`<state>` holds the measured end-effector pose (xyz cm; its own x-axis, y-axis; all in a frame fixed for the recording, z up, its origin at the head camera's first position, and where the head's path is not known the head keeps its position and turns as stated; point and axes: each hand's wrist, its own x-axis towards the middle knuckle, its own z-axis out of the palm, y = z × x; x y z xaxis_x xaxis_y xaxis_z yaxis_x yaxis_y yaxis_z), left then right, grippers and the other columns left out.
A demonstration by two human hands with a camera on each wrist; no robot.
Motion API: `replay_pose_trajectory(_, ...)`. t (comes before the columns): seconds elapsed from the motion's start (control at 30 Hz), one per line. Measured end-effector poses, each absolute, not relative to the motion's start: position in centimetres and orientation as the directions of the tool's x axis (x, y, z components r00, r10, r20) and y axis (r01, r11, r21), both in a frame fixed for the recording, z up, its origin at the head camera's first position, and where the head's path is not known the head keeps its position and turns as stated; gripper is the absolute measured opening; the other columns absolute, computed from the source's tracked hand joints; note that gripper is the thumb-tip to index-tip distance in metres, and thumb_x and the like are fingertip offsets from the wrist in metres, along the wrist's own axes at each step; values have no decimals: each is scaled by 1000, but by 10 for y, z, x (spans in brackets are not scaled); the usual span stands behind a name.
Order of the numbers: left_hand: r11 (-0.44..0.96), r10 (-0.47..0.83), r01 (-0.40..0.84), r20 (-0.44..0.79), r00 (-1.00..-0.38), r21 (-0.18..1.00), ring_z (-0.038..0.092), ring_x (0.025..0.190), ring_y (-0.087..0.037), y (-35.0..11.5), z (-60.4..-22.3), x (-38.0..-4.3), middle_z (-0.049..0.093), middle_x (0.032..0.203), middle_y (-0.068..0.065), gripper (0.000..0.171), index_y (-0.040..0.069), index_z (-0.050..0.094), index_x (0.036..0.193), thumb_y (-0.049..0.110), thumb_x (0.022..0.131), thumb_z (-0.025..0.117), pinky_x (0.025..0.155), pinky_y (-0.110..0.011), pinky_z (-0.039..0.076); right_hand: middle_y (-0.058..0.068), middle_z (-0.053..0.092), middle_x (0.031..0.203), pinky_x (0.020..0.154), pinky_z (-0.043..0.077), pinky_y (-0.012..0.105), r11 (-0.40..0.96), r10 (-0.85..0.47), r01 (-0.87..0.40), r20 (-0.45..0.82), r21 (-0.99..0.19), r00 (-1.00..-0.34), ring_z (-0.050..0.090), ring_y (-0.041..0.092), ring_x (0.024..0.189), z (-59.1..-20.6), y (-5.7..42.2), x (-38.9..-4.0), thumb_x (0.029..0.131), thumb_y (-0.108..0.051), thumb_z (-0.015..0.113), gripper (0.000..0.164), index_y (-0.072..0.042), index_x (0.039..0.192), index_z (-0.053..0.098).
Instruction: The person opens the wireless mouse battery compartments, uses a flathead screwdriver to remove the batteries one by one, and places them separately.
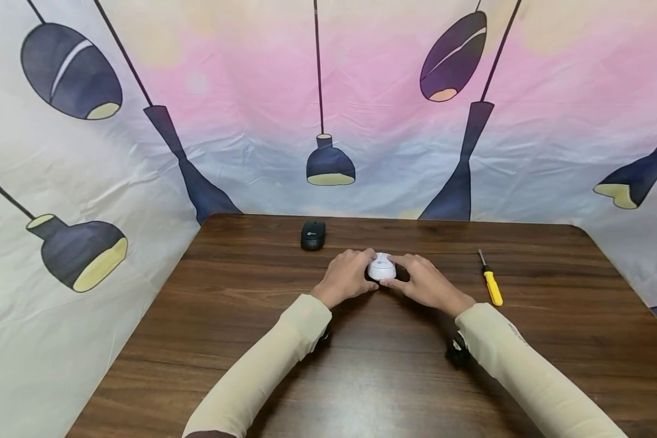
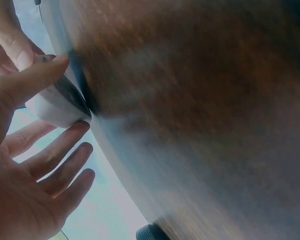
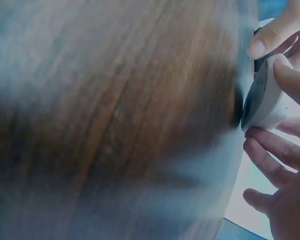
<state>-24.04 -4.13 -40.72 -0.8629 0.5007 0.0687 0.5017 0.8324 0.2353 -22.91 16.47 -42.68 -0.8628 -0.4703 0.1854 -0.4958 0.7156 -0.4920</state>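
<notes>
A white computer mouse [image 1: 382,267] with a dark underside is held between both hands towards the far half of the table. My left hand [image 1: 347,274] grips it from the left, and my right hand [image 1: 426,283] from the right, thumbs at the near side. Seen in the left wrist view, the white mouse [image 2: 55,106] is tilted, its dark base facing the wood. The right wrist view shows ridged sides on the white mouse [image 3: 270,102], with the right thumb and fingertips against it. Whether its edge touches the table is hard to tell.
A black computer mouse [image 1: 312,235] lies near the back edge, left of the hands. To the right is a screwdriver [image 1: 493,287] with a yellow handle. Behind the brown wooden table [image 1: 224,267] hangs a cloth [image 1: 252,121] printed with lamps.
</notes>
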Motion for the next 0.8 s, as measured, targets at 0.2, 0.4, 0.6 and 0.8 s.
replay_pose_trajectory(0.2,834,481,493,111,-870,248,67,101,-26,-43,-410,-240,71,117,-9,51,11,63,133,30,89,82,82,-39,60,19,65,127,89,58,49,682,-469,-504,213,-530,-857,64,30,112,-428,162,-229,93,-32,76,62,3,141,56)
replay_pose_trajectory(0.4,814,484,492,110,-868,308,66,106,-24,-45,-409,-238,70,121,-8,51,12,63,135,31,91,79,89,-39,59,18,67,124,83,60,44,669,-461,-518,249,-533,-852,67,27,105,-430,164,-229,90,-18,80,53,3,135,61)
replay_pose_trajectory(0.6,776,488,489,112,-866,398,64,107,-23,-49,-408,-236,65,122,-9,51,11,62,138,29,93,77,90,-38,58,14,65,115,81,60,43,648,-464,-544,291,-533,-837,64,26,99,-430,166,-229,90,-16,79,48,-1,134,64)
replay_pose_trajectory(0.8,751,491,493,129,-862,440,64,112,-23,-51,-407,-236,66,125,-9,46,9,65,135,23,93,77,94,-37,58,13,66,121,93,59,47,587,-482,-608,372,-535,-793,64,29,112,-430,165,-230,89,-14,79,45,-2,131,66)
